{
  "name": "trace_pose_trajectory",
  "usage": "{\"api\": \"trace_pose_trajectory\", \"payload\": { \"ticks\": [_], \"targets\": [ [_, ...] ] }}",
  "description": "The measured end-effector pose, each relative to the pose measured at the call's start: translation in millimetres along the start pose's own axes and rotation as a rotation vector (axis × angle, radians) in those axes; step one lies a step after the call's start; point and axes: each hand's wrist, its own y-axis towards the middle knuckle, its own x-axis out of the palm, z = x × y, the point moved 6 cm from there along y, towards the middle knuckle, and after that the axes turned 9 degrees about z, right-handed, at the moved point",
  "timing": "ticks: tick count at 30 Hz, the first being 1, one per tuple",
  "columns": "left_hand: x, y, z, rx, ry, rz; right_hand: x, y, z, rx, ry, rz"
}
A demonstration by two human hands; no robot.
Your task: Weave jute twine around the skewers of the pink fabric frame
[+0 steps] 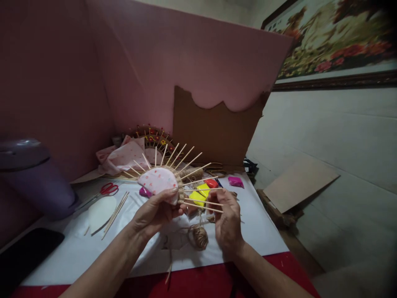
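My left hand (159, 213) grips the lower edge of a half-round craft piece (159, 180), thumb on top and fingers beneath. Pale fabric with small red dots covers its middle, and woven twine (180, 190) runs along its curved rim. Thin wooden sticks (186, 155) fan outward from that rim. At the right side, my right hand (228, 217) has its fingers closed around the tips of the lowest sticks; its fingertips are partly hidden. A ball of twine (198, 237) lies on the white cloth below, between my hands, with a strand rising from it.
Red-handled scissors (108, 189), a pale oval cutout (101, 213) and loose sticks (116, 215) lie at left. Yellow (199, 194) and pink packets (235, 181) are beyond my hands. Folded dotted fabric (124, 155) and a decorated arch (155, 134) stand behind. A dark phone-like slab (34, 256) is front left.
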Motion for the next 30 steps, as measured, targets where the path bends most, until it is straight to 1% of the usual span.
{"api": "trace_pose_trajectory", "payload": {
  "ticks": [2, 4, 6, 7, 8, 9, 11, 13, 14, 15, 16, 17, 19, 21, 22, 23, 24, 26, 30],
  "targets": [
    [-2.8, -2, -5, -0.050, 0.012, -0.024, 7, -1, 6, 0.101, -0.025, -0.108],
    [-5.3, -5, -12, -0.103, 0.033, -0.057, 14, -7, 12, 0.171, -0.073, -0.239],
    [-8.5, -8, -17, -0.125, 0.036, -0.081, 18, -12, 18, 0.192, -0.114, -0.324],
    [-10.6, -9, -18, -0.122, 0.032, -0.085, 19, -13, 19, 0.171, -0.129, -0.334],
    [-13.0, -10, -18, -0.116, 0.028, -0.085, 18, -12, 18, 0.130, -0.137, -0.320],
    [-15.6, -10, -17, -0.109, 0.027, -0.082, 16, -9, 16, 0.074, -0.132, -0.277],
    [-21.1, -8, -15, -0.088, 0.041, -0.059, 6, 1, 3, -0.076, -0.095, -0.131],
    [-26.5, -5, -9, -0.035, 0.066, -0.019, -5, 12, -21, -0.264, -0.061, 0.017],
    [-28.1, -4, -7, -0.007, 0.084, -0.004, -9, 15, -35, -0.368, -0.077, 0.058],
    [-28.9, -3, -4, 0.017, 0.100, 0.003, -11, 17, -50, -0.479, -0.119, 0.084],
    [-28.7, -4, -3, 0.028, 0.116, 0.001, -9, 17, -64, -0.577, -0.204, 0.057],
    [-27.7, -4, -3, 0.030, 0.132, -0.010, -1, 16, -74, -0.655, -0.330, -0.034],
    [-24.0, -7, -4, 0.019, 0.166, -0.051, 22, 5, -82, -0.768, -0.591, -0.341],
    [-20.0, -10, -6, 0.020, 0.200, -0.094, 43, -14, -77, -0.862, -0.803, -0.652],
    [-18.5, -11, -7, 0.023, 0.219, -0.108, 50, -23, -73, -0.908, -0.887, -0.768],
    [-17.5, -12, -7, 0.028, 0.238, -0.116, 56, -31, -68, -0.951, -0.962, -0.855],
    [-17.0, -13, -8, 0.031, 0.255, -0.116, 61, -37, -63, -0.987, -1.025, -0.915],
    [-17.2, -14, -9, 0.039, 0.277, -0.096, 67, -44, -54, -1.049, -1.115, -0.977],
    [-16.6, -15, -9, 0.047, 0.283, -0.069, 72, -48, -46, -1.130, -1.182, -1.010]
  ]
}}
